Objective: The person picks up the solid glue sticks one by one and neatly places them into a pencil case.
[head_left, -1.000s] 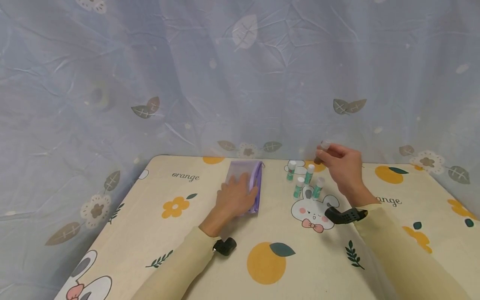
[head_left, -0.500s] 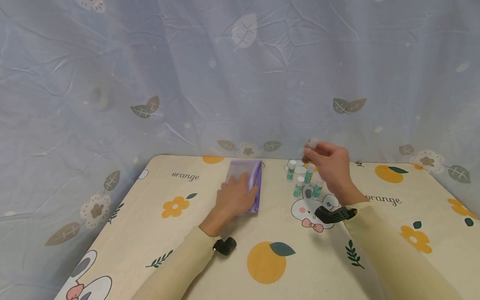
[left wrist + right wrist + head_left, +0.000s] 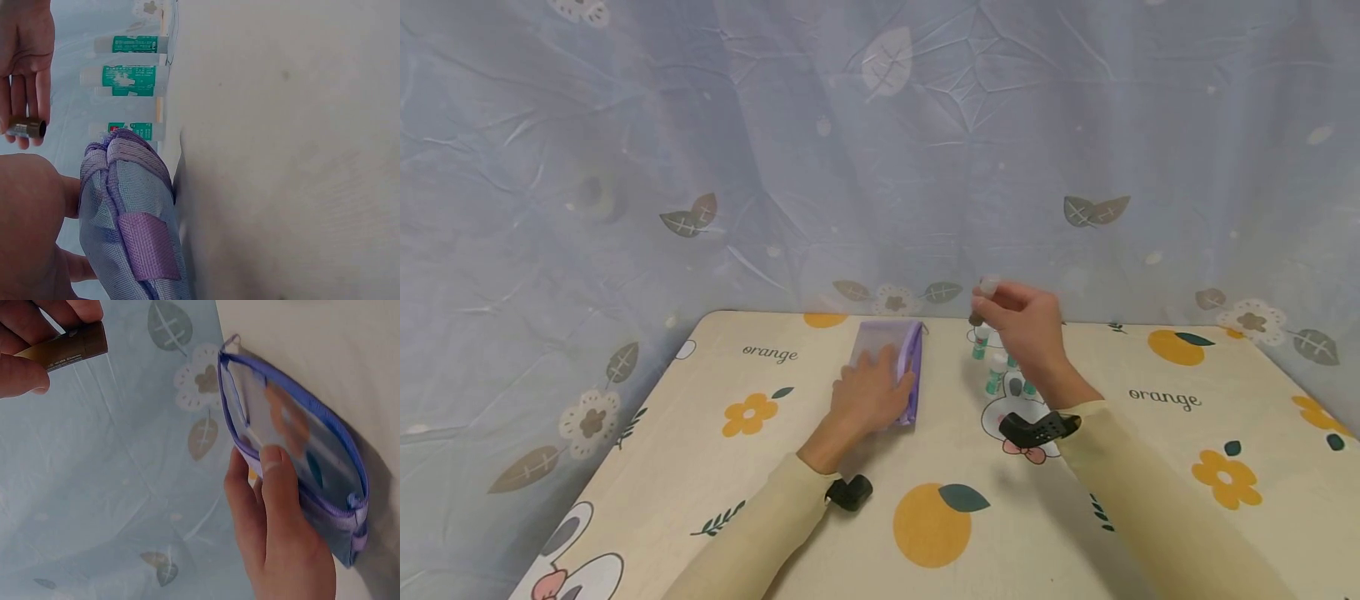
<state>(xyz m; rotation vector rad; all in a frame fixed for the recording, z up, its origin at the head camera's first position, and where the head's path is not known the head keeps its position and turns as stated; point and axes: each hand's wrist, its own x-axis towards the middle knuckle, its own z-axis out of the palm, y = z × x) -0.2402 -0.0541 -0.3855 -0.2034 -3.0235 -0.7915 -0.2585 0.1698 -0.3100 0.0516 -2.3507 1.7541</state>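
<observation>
My left hand point(image 3: 868, 392) pinches the near side of a purple-edged mesh zipper pouch point(image 3: 878, 335), thumb inside its rim and fingers outside. In the right wrist view the pouch mouth point(image 3: 322, 419) gapes open. My right hand point(image 3: 1024, 323) holds a small brown tube point(image 3: 75, 347) with a whitish cap between thumb and fingers. It is above the table, right of the pouch. Several white-capped green tubes, like glue sticks point(image 3: 996, 377), stand upright below that hand, which partly covers some of them. The left wrist view shows their green labels point(image 3: 128, 76) beyond the pouch.
A cream tablecloth point(image 3: 820, 533) printed with oranges, flowers and rabbits covers the table. Its far edge meets a hanging grey-blue curtain point(image 3: 820, 167) with leaf prints. Black straps with camera mounts point(image 3: 850, 493) sit on both wrists.
My right hand has moved left with the brown tube, passing over the standing green tubes toward the pouch. The left hand and pouch have stayed in place.
</observation>
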